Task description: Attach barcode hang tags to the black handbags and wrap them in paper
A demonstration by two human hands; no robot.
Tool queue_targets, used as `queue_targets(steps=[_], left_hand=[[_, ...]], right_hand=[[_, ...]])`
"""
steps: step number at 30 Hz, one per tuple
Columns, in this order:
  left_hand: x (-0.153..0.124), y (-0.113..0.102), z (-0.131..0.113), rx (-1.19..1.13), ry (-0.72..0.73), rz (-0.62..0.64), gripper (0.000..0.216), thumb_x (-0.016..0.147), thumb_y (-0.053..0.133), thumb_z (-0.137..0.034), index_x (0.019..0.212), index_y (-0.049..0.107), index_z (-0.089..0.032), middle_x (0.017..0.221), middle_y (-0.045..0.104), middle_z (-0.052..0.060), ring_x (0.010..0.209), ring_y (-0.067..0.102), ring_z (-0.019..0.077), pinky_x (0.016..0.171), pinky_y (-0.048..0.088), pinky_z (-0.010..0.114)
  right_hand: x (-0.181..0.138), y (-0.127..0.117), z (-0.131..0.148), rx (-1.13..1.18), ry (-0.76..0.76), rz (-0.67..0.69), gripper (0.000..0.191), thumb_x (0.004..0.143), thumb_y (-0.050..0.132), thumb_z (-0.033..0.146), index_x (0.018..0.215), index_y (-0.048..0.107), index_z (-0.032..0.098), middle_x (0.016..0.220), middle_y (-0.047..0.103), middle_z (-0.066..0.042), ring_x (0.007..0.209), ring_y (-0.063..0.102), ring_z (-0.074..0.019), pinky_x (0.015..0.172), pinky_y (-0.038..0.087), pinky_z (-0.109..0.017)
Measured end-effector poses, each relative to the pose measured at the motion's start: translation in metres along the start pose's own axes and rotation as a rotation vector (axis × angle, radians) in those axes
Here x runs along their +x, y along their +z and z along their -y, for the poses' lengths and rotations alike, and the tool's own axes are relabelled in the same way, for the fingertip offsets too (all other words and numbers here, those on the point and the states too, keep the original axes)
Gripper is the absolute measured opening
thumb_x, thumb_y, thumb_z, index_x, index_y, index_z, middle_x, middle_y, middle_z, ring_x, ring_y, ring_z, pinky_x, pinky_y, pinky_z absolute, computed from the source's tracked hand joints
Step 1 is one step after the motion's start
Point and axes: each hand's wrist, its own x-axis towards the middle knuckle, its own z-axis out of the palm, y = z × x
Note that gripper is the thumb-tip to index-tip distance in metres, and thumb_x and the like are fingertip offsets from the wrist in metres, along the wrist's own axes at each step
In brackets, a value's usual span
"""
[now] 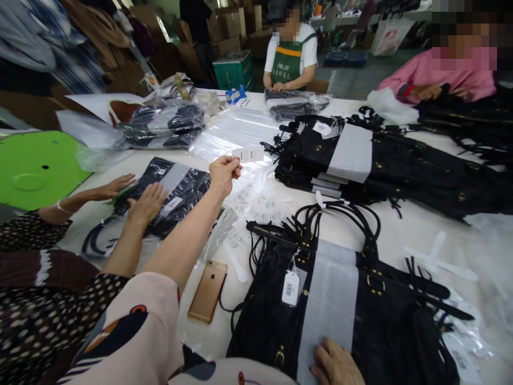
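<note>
**Printed card and handbag: handling**

Left hand [226,175] pinches the white printed card [248,155] by its edge above the bench [409,224]. Card: probably light, bendable; grip edges. Right hand [336,364] rests ungripping on the pale band [331,299] of the black, brass-buckled handbag [395,326], apparently soft; lift by handles [369,248].

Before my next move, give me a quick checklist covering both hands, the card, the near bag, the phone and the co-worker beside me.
1. White card gripped by the left hand: ok.
2. Print on the card readable: not ok, too small here.
3. Right hand at the paper band on the near bag: ok.
4. Barcode tag showing on that bag: ok.
5. Phone free of the black cord: cannot tell, they lie very close.
6. Co-worker's hand apart from the left hand: ok, at the wrapped bag.
</note>
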Motion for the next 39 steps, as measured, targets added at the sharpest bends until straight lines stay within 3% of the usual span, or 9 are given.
queue_targets(steps=[8,11,14,17,22,27,31,35,39], left_hand=[[-0.003,0.013,-0.032,0.082,0.038,0.044,0.009,0.068,0.061,-0.011,0.066,0.053,-0.012,0.050,0.054,-0.005,0.035,0.047,0.0032,0.035,0.032,0.012],[-0.019,0.026,-0.049,0.093,-0.032,0.181,0.007,0.069,0.062,-0.009,0.067,0.055,-0.011,0.051,0.055,-0.003,0.035,0.047,0.0033,0.034,0.031,0.012],[-0.050,0.046,-0.053,0.129,-0.201,0.375,0.007,0.070,0.061,-0.007,0.066,0.055,-0.009,0.049,0.056,-0.001,0.031,0.045,0.0042,0.031,0.027,0.013],[-0.086,0.070,-0.043,0.126,-0.406,0.530,0.010,0.071,0.063,-0.009,0.066,0.054,-0.009,0.048,0.056,0.000,0.031,0.044,0.0045,0.030,0.025,0.013],[-0.132,0.102,-0.024,0.102,-0.711,0.710,0.015,0.071,0.063,-0.010,0.062,0.051,-0.011,0.048,0.057,0.001,0.031,0.044,0.0039,0.030,0.025,0.013],[-0.152,0.112,-0.005,0.136,-0.914,0.810,0.015,0.068,0.065,-0.011,0.061,0.051,-0.011,0.046,0.057,0.001,0.033,0.046,0.0050,0.032,0.030,0.013],[-0.155,0.109,0.013,0.144,-0.958,0.806,0.016,0.069,0.061,-0.008,0.058,0.050,-0.011,0.046,0.058,0.002,0.033,0.045,0.0052,0.032,0.028,0.013],[-0.156,0.099,0.031,0.118,-0.981,0.875,0.016,0.067,0.066,-0.016,0.061,0.052,-0.011,0.055,0.063,0.004,0.032,0.043,0.0044,0.031,0.025,0.014],[-0.157,0.079,0.035,0.218,-0.991,0.968,0.031,0.068,0.066,-0.040,0.073,0.059,-0.010,0.065,0.066,0.009,0.035,0.049,0.0083,0.033,0.031,0.018]], right_hand=[[0.004,-0.009,0.004,-0.020,-0.005,0.075,0.007,0.079,0.054,0.027,0.075,0.057,0.022,0.075,0.058,-0.002,0.066,0.059,-0.0158,0.059,0.046,-0.026],[0.013,-0.023,0.008,-0.050,-0.042,0.080,0.010,0.079,0.054,0.024,0.069,0.057,0.020,0.068,0.058,-0.001,0.057,0.058,-0.0143,0.052,0.044,-0.024],[0.036,-0.062,0.022,-0.092,-0.096,-0.099,0.016,0.084,0.043,0.018,0.079,0.059,0.018,0.073,0.060,-0.004,0.056,0.056,-0.0138,0.052,0.044,-0.025],[0.073,-0.115,0.039,-0.151,-0.265,-0.379,0.032,0.087,0.032,0.010,0.112,0.052,0.014,0.109,0.058,-0.013,0.087,0.056,-0.0181,0.071,0.045,-0.031],[0.133,-0.172,0.053,-0.309,-0.518,-0.405,0.036,0.089,0.032,0.010,0.120,0.047,0.017,0.131,0.045,-0.011,0.084,0.052,-0.0168,0.065,0.042,-0.032],[0.157,-0.167,0.040,-0.364,-0.400,-0.403,0.031,0.087,0.033,0.007,0.111,0.053,0.010,0.105,0.058,-0.015,0.077,0.053,-0.0187,0.063,0.041,-0.033],[0.153,-0.156,0.027,-0.222,-0.368,-0.427,0.026,0.090,0.034,0.012,0.099,0.058,0.010,0.073,0.058,-0.007,0.068,0.053,-0.0162,0.060,0.042,-0.029],[0.144,-0.156,0.025,0.051,-0.189,-0.491,0.022,0.091,0.040,0.023,0.094,0.060,0.015,0.071,0.059,-0.003,0.068,0.056,-0.0121,0.064,0.044,-0.023],[0.135,-0.154,0.024,0.164,-0.108,-0.497,0.023,0.091,0.040,0.024,0.097,0.060,0.016,0.074,0.061,-0.004,0.070,0.058,-0.0120,0.066,0.046,-0.023]])
